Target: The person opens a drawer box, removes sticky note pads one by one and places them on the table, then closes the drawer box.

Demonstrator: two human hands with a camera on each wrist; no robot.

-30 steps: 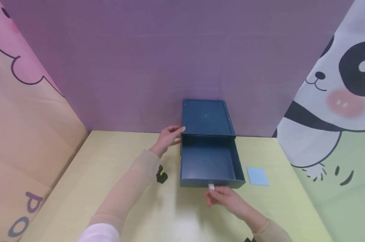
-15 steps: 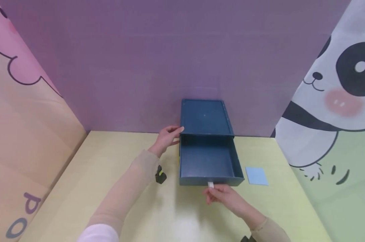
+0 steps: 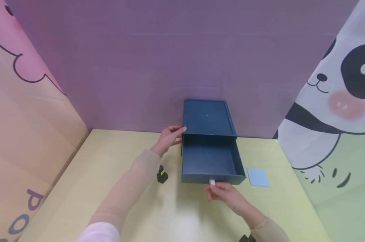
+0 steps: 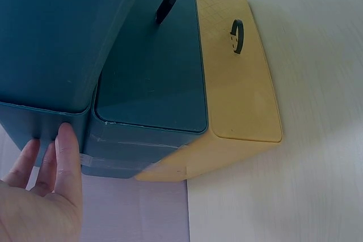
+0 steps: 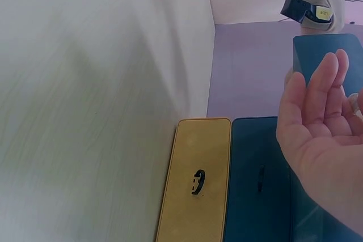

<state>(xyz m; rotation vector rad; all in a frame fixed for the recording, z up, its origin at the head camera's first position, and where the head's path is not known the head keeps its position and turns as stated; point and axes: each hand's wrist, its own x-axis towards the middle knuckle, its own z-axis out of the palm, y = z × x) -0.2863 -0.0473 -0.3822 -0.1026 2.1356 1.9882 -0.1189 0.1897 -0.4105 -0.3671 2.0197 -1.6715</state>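
A dark blue drawer cabinet [image 3: 209,117] stands against the back wall, its top drawer [image 3: 211,160] pulled out with a bare floor inside. My left hand [image 3: 170,136] rests on the cabinet's left side near the front edge, thumb at the top edge, fingers fairly straight along the side wall. At the drawer's front, my right hand [image 3: 226,195] pinches the small white pull tab [image 3: 212,182] between thumb and fingers. Below the top drawer, the left wrist view shows a blue drawer [image 4: 153,77] and a yellow drawer [image 4: 238,94], both pushed in, each with a black handle.
A light blue square [image 3: 258,177] lies on the pale tabletop [image 3: 119,151] to the right of the drawer. The black wrist device [image 3: 162,174] shows beside the left forearm. A purple back wall [image 3: 134,74] rises directly behind the cabinet, with printed side walls left and right.
The top drawer has slid slightly inward toward the cabinet, my right hand moving with it. My left hand stays at the cabinet's side. The head view has shifted a little.
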